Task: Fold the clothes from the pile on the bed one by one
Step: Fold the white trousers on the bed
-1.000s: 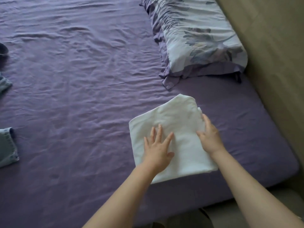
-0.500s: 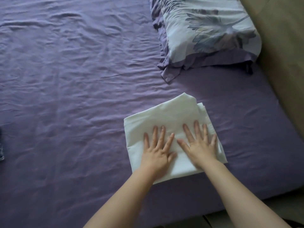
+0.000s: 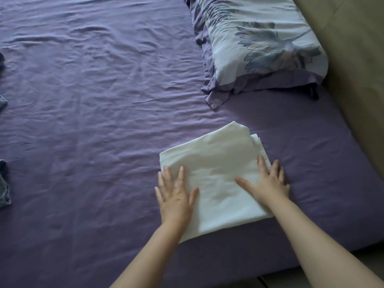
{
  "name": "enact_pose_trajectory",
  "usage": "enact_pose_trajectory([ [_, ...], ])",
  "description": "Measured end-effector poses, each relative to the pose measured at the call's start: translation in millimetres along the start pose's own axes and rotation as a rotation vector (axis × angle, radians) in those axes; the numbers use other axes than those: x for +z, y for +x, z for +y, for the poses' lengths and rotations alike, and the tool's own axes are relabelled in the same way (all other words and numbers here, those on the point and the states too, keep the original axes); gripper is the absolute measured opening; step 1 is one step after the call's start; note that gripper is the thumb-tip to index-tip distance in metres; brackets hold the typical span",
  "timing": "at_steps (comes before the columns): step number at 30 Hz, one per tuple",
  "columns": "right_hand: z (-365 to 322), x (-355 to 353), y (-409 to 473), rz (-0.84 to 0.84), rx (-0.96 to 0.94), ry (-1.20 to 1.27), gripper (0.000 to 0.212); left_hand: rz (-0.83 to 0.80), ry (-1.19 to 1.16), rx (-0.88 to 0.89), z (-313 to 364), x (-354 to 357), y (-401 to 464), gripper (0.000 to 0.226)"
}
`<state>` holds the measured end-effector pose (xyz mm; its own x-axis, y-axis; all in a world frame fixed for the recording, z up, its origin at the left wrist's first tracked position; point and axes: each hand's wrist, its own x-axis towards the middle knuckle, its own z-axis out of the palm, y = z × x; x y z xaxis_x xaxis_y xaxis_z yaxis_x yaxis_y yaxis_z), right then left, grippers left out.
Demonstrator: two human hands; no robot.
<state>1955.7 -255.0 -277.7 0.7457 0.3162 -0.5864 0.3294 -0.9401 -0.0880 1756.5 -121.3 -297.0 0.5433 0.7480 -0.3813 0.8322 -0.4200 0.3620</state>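
White garment (image 3: 216, 173), folded into a rough rectangle, lay flat on the bed (image 3: 104, 121), near the bed's near edge and toward its right side. Its long axis ran diagonally, from the near-left corner away to the far-right corner, where the stacked layers showed as thin edges. The left hand (image 3: 174, 194) rested flat on the garment's left edge, fingers straight and spread, part of the palm over the purple sheet. The right hand (image 3: 268, 183) lay flat on the right edge, fingers extended, thumb pointing in across the cloth. Neither hand gripped anything; both pressed palm-down, 1 on each side. The garment therefore sat directly between the 2 hands and slightly ahead of them, equally close to both. This looked like the final smoothing of a finished fold; a further move would likely need both hands to slide under the short sides together. Beyond the garment, a floral pillow (image 3: 261, 44) lay well apart at the far right. Bits of blue-grey clothes (image 3: 4, 183) showed at the left border, well apart from the hands.
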Motion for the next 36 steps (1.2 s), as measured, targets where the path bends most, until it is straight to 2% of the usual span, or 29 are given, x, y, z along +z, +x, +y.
enact_pose_trajectory([
  [1,-2,-1,0,0.007,-0.004,0.001,0.107,-0.033,-0.106,-0.059,2,-4,0,0.073],
  [3,-6,-2,-1,0.034,-0.009,0.009,0.104,0.028,-0.285,-0.124,11,-13,0,0.074],
  [5,-8,-2,-2,0.085,0.010,0.058,0.101,0.122,-0.570,-0.230,16,-21,5,0.069],
  [7,-11,-1,-3,0.136,0.059,0.132,0.095,0.140,-0.822,-0.407,14,-28,14,0.058],
  [9,-15,-1,-2,0.178,0.103,0.177,0.080,0.107,-0.841,-0.495,7,-33,23,0.045],
  [13,-18,-4,1,0.237,0.108,0.309,0.037,0.050,-0.940,-0.581,1,-34,31,0.032],
  [16,-16,-9,2,0.243,0.074,0.355,0.023,0.012,-1.076,-0.647,-2,-33,35,0.030],
  [19,-17,-15,1,0.285,0.073,0.389,0.018,-0.058,-1.172,-0.618,0,-38,37,0.037],
  [23,-15,-29,-6,0.343,0.097,0.383,0.009,-0.081,-1.170,-0.529,13,-45,42,0.038],
  [31,31,-81,-1,0.446,0.046,0.332,0.008,-0.101,-1.162,-0.418,85,-49,48,0.036],
  [34,54,-94,6,0.435,-0.007,0.296,0.026,-0.116,-1.136,-0.295,107,-43,47,0.052],
  [36,66,-94,8,0.383,-0.066,0.117,0.046,-0.127,-0.991,-0.149,115,-36,45,0.073],
])
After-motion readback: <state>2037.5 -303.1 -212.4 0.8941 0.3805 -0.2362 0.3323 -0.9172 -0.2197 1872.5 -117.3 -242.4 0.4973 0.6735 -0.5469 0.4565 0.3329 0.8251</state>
